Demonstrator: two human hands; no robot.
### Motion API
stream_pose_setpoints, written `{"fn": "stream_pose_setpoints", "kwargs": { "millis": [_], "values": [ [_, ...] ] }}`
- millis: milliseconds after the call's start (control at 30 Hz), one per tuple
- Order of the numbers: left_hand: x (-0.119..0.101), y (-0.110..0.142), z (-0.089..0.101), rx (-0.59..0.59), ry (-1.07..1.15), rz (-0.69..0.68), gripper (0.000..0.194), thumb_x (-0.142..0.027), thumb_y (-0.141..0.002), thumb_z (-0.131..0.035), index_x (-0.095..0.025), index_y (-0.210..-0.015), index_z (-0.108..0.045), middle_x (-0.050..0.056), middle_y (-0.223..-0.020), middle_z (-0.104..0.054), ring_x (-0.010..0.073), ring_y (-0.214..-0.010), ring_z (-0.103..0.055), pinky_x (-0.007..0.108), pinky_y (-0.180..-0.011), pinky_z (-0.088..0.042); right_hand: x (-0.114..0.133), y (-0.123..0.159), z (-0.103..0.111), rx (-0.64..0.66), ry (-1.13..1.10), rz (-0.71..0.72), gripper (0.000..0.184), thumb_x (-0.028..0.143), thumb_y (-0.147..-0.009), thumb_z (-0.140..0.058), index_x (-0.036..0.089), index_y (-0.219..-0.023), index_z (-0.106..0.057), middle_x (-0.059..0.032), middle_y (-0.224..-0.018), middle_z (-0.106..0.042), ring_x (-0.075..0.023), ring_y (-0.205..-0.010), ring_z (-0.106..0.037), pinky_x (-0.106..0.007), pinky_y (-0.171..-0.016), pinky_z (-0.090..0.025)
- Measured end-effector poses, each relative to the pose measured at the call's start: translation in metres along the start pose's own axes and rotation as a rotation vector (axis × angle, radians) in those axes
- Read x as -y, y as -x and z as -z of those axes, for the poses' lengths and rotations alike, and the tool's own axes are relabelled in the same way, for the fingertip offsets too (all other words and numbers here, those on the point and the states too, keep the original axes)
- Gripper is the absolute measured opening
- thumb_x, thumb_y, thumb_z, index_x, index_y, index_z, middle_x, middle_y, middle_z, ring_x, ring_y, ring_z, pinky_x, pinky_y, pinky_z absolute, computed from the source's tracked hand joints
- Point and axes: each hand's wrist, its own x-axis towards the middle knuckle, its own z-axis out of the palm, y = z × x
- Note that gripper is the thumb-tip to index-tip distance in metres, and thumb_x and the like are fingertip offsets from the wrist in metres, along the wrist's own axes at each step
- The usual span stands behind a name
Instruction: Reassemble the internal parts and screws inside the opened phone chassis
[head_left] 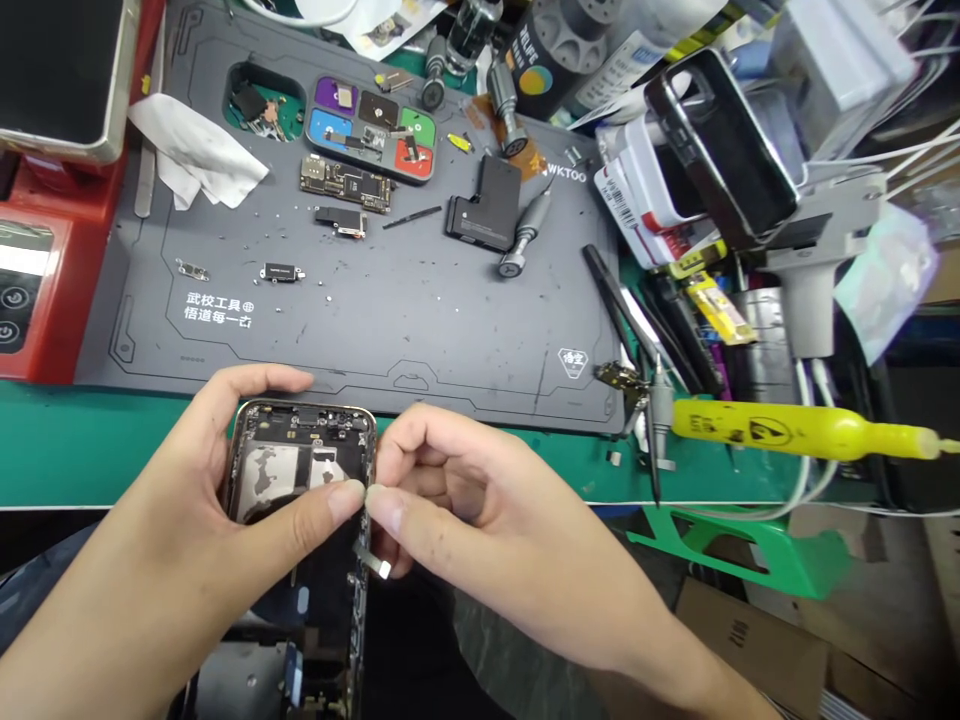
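My left hand [247, 500] is wrapped round an opened phone housing [300, 580] held tilted at the bench's front edge, its thumb laid across the inside to the right rim. The housing's bare interior shows metal plates and small connectors. My right hand [450, 490] is closed at the same rim, thumb tip pressed against the side next to my left thumb, fingers curled behind. A short flex cable [375, 562] with a shiny end sticks out from the rim just below my right thumb. What lies between the two thumb tips is too small to make out.
On the grey mat [390, 320] lie a logic board [346, 184], a black battery [487, 205], a screwdriver [527, 228], a coloured parts tray [371, 128] and a white wipe [199, 160]. Tweezers, a yellow tube [780, 428] and a phone case [724, 145] crowd the right.
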Motion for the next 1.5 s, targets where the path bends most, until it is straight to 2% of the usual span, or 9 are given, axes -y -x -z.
{"fn": "stream_pose_setpoints", "kwargs": {
  "millis": [167, 400, 600, 833, 967, 1133, 1367, 1433, 1500],
  "values": [
    [-0.004, 0.006, -0.003, -0.001, 0.035, 0.06, 0.083, -0.065, -0.072, -0.105, -0.046, -0.145, -0.068, -0.006, -0.103, -0.089, 0.0238, -0.079, -0.085, 0.029, -0.066, -0.073, -0.003, 0.0, 0.0, -0.006, -0.01, 0.005, 0.032, 0.026, -0.094, -0.1, 0.024, -0.091, -0.068, 0.0092, -0.082, -0.071, -0.008, -0.072, -0.072, -0.018, -0.069, -0.056],
    [0.009, -0.002, -0.001, 0.003, 0.019, -0.076, 0.081, -0.065, -0.072, -0.106, -0.045, -0.142, -0.072, -0.005, -0.1, -0.088, 0.0231, -0.075, -0.084, 0.025, -0.06, -0.072, -0.007, 0.002, -0.003, -0.009, -0.008, -0.002, 0.035, 0.027, -0.092, -0.101, 0.025, -0.094, -0.066, 0.0081, -0.083, -0.071, -0.0098, -0.073, -0.069, -0.021, -0.068, -0.055],
    [-0.001, 0.006, -0.004, -0.048, -0.073, -0.011, 0.078, -0.068, -0.076, -0.102, -0.048, -0.144, -0.07, -0.005, -0.112, -0.088, 0.027, -0.1, -0.085, 0.025, -0.068, -0.072, -0.003, 0.0, -0.005, -0.017, 0.021, -0.009, 0.035, 0.022, -0.09, -0.099, 0.024, -0.091, -0.064, 0.0076, -0.082, -0.068, -0.0099, -0.071, -0.063, -0.022, -0.066, -0.052],
    [-0.002, 0.01, -0.008, -0.052, -0.051, -0.019, 0.069, -0.064, -0.081, -0.098, -0.05, -0.142, -0.07, -0.008, -0.111, -0.085, 0.0214, -0.102, -0.08, 0.02, -0.075, -0.069, -0.002, -0.001, -0.006, -0.029, 0.059, -0.002, 0.033, 0.015, -0.087, -0.092, 0.025, -0.089, -0.061, 0.0085, -0.079, -0.064, -0.0102, -0.07, -0.059, -0.023, -0.064, -0.049],
    [-0.003, 0.01, -0.007, -0.043, -0.056, -0.003, 0.069, -0.063, -0.08, -0.098, -0.05, -0.142, -0.07, -0.008, -0.108, -0.085, 0.0217, -0.097, -0.082, 0.02, -0.068, -0.068, -0.005, -0.001, -0.002, 0.0, 0.025, 0.003, 0.036, 0.017, -0.088, -0.098, 0.024, -0.091, -0.063, 0.009, -0.081, -0.066, -0.009, -0.072, -0.062, -0.02, -0.066, -0.051],
    [-0.002, 0.007, -0.002, -0.012, -0.02, 0.024, 0.077, -0.062, -0.074, -0.104, -0.05, -0.142, -0.07, -0.007, -0.111, -0.088, 0.025, -0.094, -0.085, 0.024, -0.069, -0.072, -0.006, 0.001, 0.002, 0.037, -0.072, -0.031, 0.024, 0.018, -0.097, -0.091, 0.024, -0.098, -0.067, 0.0077, -0.085, -0.074, -0.009, -0.079, -0.074, -0.019, -0.075, -0.059],
    [-0.006, 0.006, -0.005, -0.018, -0.015, 0.037, 0.076, -0.066, -0.075, -0.101, -0.049, -0.141, -0.069, -0.007, -0.105, -0.087, 0.0226, -0.087, -0.084, 0.024, -0.068, -0.071, -0.005, 0.01, 0.003, -0.066, 0.114, 0.065, 0.01, 0.019, -0.106, -0.076, 0.027, -0.106, -0.071, 0.0047, -0.094, -0.08, -0.0107, -0.08, -0.078, -0.022, -0.076, -0.065],
    [-0.005, 0.005, -0.005, -0.037, -0.049, 0.01, 0.073, -0.067, -0.074, -0.099, -0.047, -0.138, -0.07, -0.007, -0.101, -0.086, 0.0215, -0.084, -0.083, 0.023, -0.067, -0.07, -0.009, 0.018, 0.008, -0.204, 0.293, 0.197, 0.006, 0.023, -0.109, -0.076, 0.029, -0.107, -0.074, 0.0045, -0.092, -0.079, -0.0115, -0.076, -0.076, -0.022, -0.072, -0.063],
    [0.0, 0.003, -0.004, -0.067, -0.102, -0.019, 0.074, -0.072, -0.074, -0.097, -0.043, -0.137, -0.069, -0.006, -0.097, -0.086, 0.0221, -0.082, -0.083, 0.024, -0.068, -0.071, -0.017, 0.028, 0.017, -0.43, 0.493, 0.347, 0.004, 0.029, -0.112, -0.075, 0.03, -0.109, -0.077, 0.0044, -0.088, -0.078, -0.013, -0.073, -0.072, -0.024, -0.07, -0.061]
  ]
}}
